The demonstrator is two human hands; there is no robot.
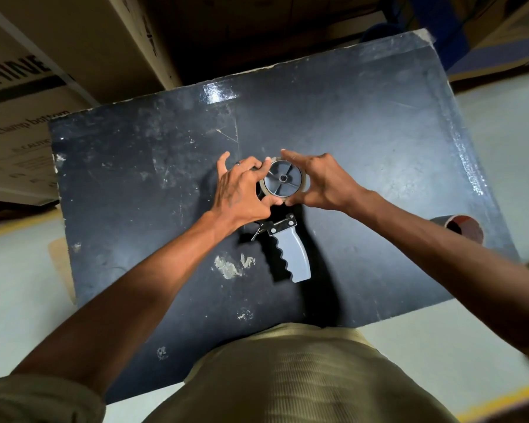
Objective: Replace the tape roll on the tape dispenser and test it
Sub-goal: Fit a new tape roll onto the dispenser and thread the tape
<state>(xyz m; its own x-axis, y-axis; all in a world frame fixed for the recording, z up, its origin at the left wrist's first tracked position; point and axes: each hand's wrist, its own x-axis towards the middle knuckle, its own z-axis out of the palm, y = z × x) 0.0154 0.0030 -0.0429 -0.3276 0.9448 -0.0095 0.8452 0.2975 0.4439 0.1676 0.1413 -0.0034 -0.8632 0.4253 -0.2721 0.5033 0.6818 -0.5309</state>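
Fingers around round tape roll (grey hub)

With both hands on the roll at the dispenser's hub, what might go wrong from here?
The clear tape roll might seat crooked on the grey spoked hub. The grey-handled tape dispenser lies unheld on the scratched black tabletop, so it may slide while the left hand and right hand press.

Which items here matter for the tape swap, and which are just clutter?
In use:
- grey-handled tape dispenser lying on the black tabletop
- clear tape roll on its grey hub
- left hand and right hand, both on the roll

Lying about:
- printed cardboard boxes
- brown cardboard tube at the table edge
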